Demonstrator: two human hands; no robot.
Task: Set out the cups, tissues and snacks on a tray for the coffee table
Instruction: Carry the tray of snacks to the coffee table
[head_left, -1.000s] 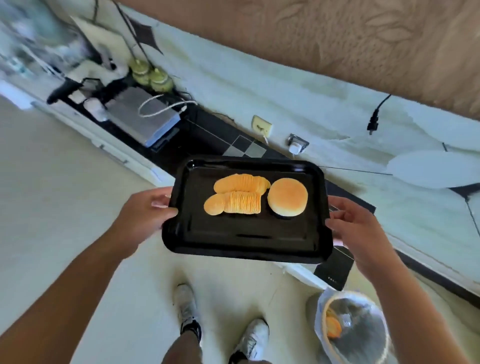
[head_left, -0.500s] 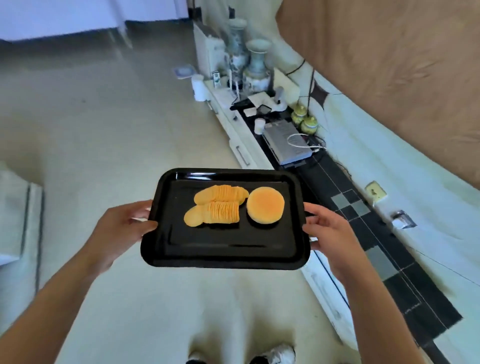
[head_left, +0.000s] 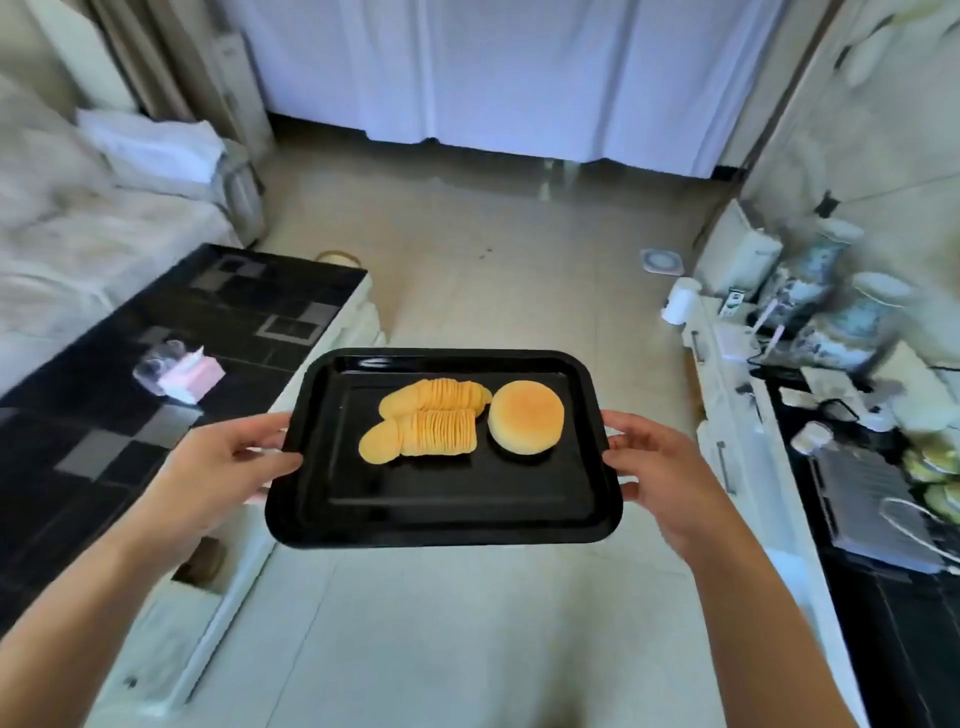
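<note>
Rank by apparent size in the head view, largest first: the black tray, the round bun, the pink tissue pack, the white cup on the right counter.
1. black tray, by far the largest.
2. round bun.
3. pink tissue pack, close to the bun; it lies farther away, so this order is unsure.
4. white cup, smallest, but also farthest.

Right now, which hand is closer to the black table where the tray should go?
Left. The coffee table lies on the left hand's side; the right hand grips the tray's far edge. Both probably must carry it.
</note>
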